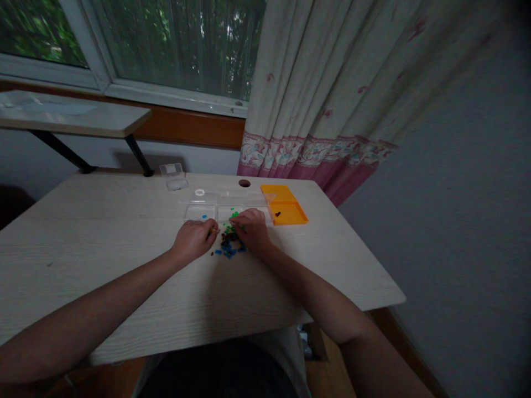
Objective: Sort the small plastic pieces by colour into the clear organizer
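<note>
A pile of small building-block-like pieces lies on the table, with green pieces (229, 229) at the back, dark brown ones (226, 239) in the middle and blue ones (228, 251) in front. Just left of the pile, my left hand (194, 240) is closed in a pinch, and a small yellow piece (213, 230) shows at its fingertips. My right hand (253, 229) reaches over the pile's right side with thumb and fingers drawn together; what they hold is too small to make out. Behind both hands stands a clear plastic compartment box (201, 212), with a blue piece in its left compartment.
An open orange case (295, 213) with a few dark pieces lies to the right. A small clear lidded box (177, 183) stands open at the back left. Near the rear edge is a round cable hole (244, 183). A raised shelf (74, 113) stands at left.
</note>
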Tool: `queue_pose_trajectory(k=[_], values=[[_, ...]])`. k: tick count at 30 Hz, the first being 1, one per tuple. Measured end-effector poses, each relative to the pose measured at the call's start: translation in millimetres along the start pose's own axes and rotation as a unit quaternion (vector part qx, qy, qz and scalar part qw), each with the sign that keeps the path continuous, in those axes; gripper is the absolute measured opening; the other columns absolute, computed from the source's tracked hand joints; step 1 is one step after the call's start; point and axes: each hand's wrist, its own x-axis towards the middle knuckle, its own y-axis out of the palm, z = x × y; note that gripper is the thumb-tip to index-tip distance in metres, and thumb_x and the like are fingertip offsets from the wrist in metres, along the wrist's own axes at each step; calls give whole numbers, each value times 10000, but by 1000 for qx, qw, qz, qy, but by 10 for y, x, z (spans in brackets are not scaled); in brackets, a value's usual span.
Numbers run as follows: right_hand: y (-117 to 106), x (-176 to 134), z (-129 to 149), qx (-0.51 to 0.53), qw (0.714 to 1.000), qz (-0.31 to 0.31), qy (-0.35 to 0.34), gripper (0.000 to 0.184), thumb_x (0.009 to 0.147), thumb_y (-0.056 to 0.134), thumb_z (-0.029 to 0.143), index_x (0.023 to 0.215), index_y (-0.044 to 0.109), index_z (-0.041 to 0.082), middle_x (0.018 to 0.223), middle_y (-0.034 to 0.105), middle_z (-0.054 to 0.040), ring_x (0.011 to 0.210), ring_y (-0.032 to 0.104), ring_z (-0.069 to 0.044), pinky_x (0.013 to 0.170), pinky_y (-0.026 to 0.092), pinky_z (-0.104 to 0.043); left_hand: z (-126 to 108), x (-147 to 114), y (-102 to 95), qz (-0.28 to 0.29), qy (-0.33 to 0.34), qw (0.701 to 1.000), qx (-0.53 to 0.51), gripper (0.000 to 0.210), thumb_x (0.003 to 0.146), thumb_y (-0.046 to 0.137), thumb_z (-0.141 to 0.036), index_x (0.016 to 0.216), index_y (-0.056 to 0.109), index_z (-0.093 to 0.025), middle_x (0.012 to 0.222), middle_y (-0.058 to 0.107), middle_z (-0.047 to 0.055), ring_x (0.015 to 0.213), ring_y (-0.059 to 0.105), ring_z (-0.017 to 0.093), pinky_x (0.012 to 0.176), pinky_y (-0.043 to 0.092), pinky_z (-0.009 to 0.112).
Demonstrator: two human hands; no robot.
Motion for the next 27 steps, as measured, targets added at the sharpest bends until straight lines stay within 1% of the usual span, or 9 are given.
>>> queue_pose_trajectory(k=[4,8,10,14,17,19,22,24,27], values=[[-1,-8,-8,4,1000,2,-2,210,936,538,350,985,720,256,975,694,-28,996,516,-190,924,304,-361,-9,2,-5,4,4,1000,-9,324,960,374,-418,956,616,-204,772,706,75,723,672,233,706,456,326],[-25,-20,13,18,999,6,-38,190,916,567,331,1013,715,260,986,695,-23,1016,524,-190,954,305,-365,-14,7,-16,-4,5,1000,-22,336,972,358,-418,968,610,-196,794,709,76,746,675,232,718,449,316],[-34,-21,31,21,998,17,-60,191,906,583,345,1024,712,268,998,698,-20,1031,526,-193,977,297,-371,-7,12,-19,-6,1,999,-45,334,976,354,-420,972,607,-203,800,709,64,749,675,226,694,437,298],[-30,-21,60,15,996,35,-83,204,892,601,392,1037,710,298,1006,703,-10,1052,522,-202,1002,280,-386,10,20,-22,9,-25,994,-106,326,976,363,-441,981,603,-220,733,688,24,691,662,207,600,389,261],[-25,-24,70,9,995,33,-94,194,890,605,395,1025,713,306,1000,705,-4,1052,519,-201,1007,275,-386,9,22,-31,5,-27,993,-117,332,977,365,-444,981,603,-212,704,672,17,662,647,196,583,379,257],[-30,-28,71,9,995,26,-95,196,899,593,393,1010,715,287,987,706,-7,1043,523,-196,1002,281,-380,15,17,-39,2,-2,994,-113,345,983,357,-442,968,612,-210,715,675,21,680,648,194,603,394,263],[-40,-32,64,17,996,14,-86,207,916,568,374,1003,714,257,978,707,-17,1029,532,-190,983,297,-374,64,-2,-55,10,80,991,-105,331,987,366,-401,958,636,-211,794,702,36,768,663,194,695,434,279],[-43,-31,56,21,997,10,-79,211,918,562,371,1005,714,253,971,708,-23,1014,537,-190,971,307,-375,123,-21,-74,26,138,985,-97,304,980,394,-376,978,649,-211,831,710,43,822,667,197,770,448,294],[-40,-27,45,27,997,2,-71,220,920,558,382,994,719,252,959,708,-30,993,543,-191,964,318,-380,219,-48,-118,55,196,972,-119,263,975,414,-340,1025,648,-232,870,714,25,843,667,174,819,452,286]])
